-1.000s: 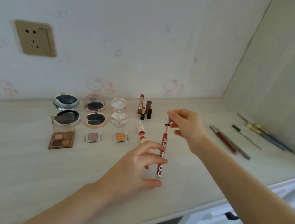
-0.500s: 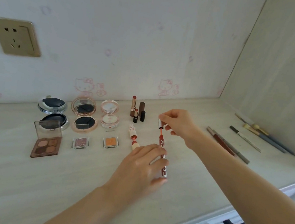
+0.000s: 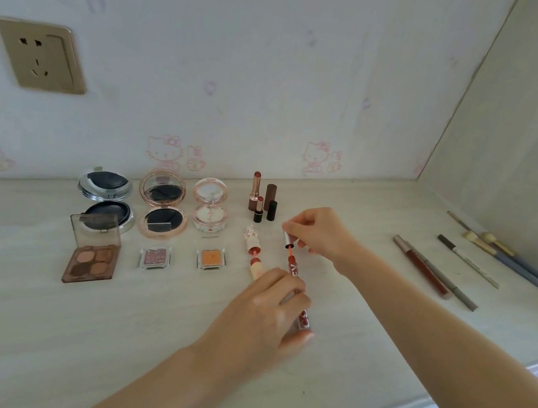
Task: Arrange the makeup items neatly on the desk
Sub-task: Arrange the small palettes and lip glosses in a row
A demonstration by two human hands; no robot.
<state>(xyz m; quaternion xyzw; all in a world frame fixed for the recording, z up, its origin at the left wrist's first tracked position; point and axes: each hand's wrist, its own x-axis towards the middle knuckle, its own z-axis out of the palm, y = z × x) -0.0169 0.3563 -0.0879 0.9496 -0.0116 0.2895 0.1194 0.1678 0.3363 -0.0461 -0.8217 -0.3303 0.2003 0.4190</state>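
My left hand (image 3: 266, 314) grips lip gloss tube (image 3: 303, 320) on desk (image 3: 36, 326); my right hand (image 3: 320, 233) pinches silver cap (image 3: 286, 240), wand partly out.

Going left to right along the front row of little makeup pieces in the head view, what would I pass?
Brown four-pan eyeshadow palette → pink single eyeshadow → orange single eyeshadow → cream lip tube → red lip gloss.

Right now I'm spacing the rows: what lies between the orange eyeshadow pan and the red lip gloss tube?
In the head view, a cream lip gloss, opened, lies between the orange pan and red tube.
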